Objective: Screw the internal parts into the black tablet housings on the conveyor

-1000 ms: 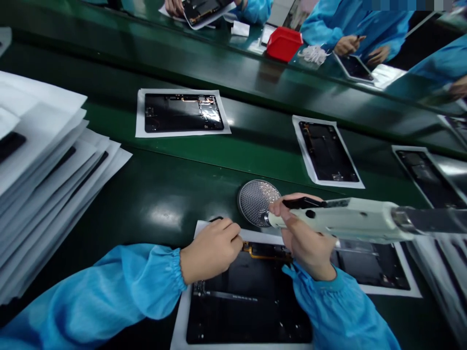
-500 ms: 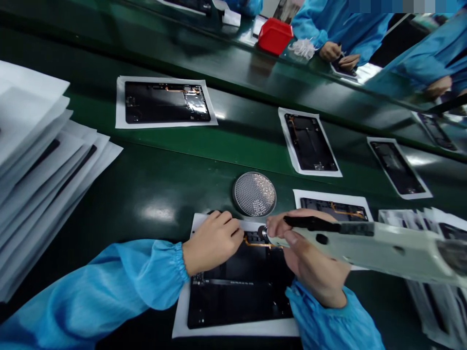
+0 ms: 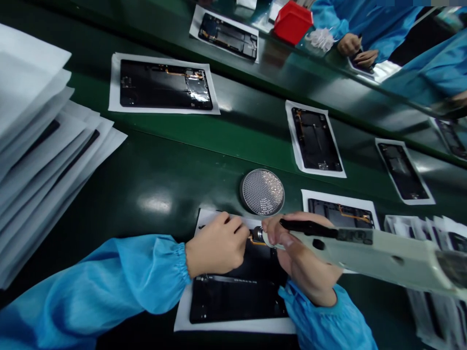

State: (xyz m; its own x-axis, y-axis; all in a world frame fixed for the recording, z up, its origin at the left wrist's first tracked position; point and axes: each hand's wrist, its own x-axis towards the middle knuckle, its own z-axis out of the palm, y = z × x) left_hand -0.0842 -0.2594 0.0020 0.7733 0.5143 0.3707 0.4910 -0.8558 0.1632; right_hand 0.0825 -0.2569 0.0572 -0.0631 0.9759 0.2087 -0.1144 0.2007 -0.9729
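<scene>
My right hand point(image 3: 302, 253) is wrapped round a pale green electric screwdriver point(image 3: 379, 255), whose metal tip end points left over a black device panel point(image 3: 237, 299). The panel lies on a white sheet point(image 3: 184, 311) at the bottom centre. On the panel's upper left part rests my left hand point(image 3: 219, 245), its fingers curled near the screwdriver tip; whatever they hold is hidden. An orange ribbon shows between the two hands. Just beyond them stands a round metal tray point(image 3: 262, 192) with a dotted top and small shiny screws on its right part.
Stacked white sheets with dark panels rise at left point(image 3: 32, 160) and right point(image 3: 430, 243). More panels on sheets lie beyond, one at upper left point(image 3: 164, 87), another right of centre point(image 3: 315, 138). A red bin point(image 3: 293, 22) and a person's hands point(image 3: 350, 44) are across the bench.
The view has shifted slightly, and another panel on a sheet shows at the top. My left hand's fingers are curled closer to the screwdriver tip. The screwdriver stays in my right hand.
</scene>
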